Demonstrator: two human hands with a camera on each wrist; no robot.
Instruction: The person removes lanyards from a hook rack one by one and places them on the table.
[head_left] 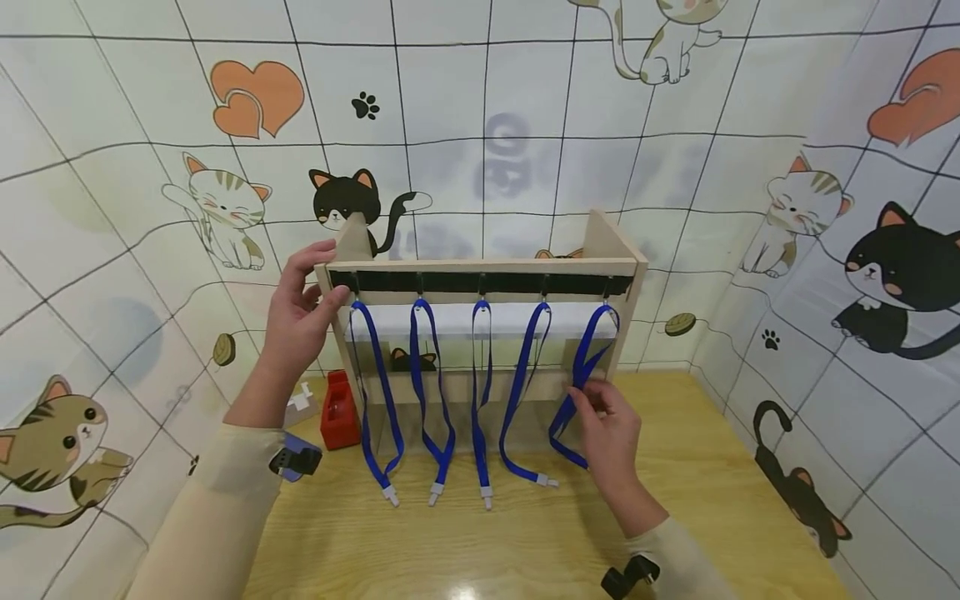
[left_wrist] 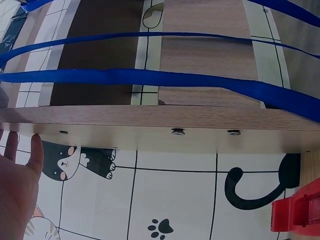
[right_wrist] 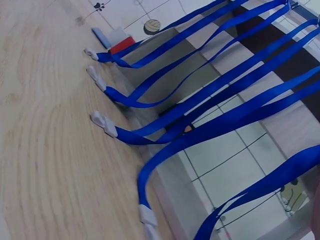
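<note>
Fingers (head_left: 592, 398) of the right hand (head_left: 611, 433) pinch the rightmost blue lanyard (head_left: 583, 367), while the left hand (head_left: 298, 312) grips the rack's (head_left: 487, 267) corner.

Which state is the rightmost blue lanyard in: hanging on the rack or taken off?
Hanging: the rightmost blue lanyard loops from the wooden rack rail while the right hand pinches it.

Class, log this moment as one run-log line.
left hand: grips wooden rack corner | right hand: pinches rightmost blue lanyard | other four lanyards: hanging
</note>
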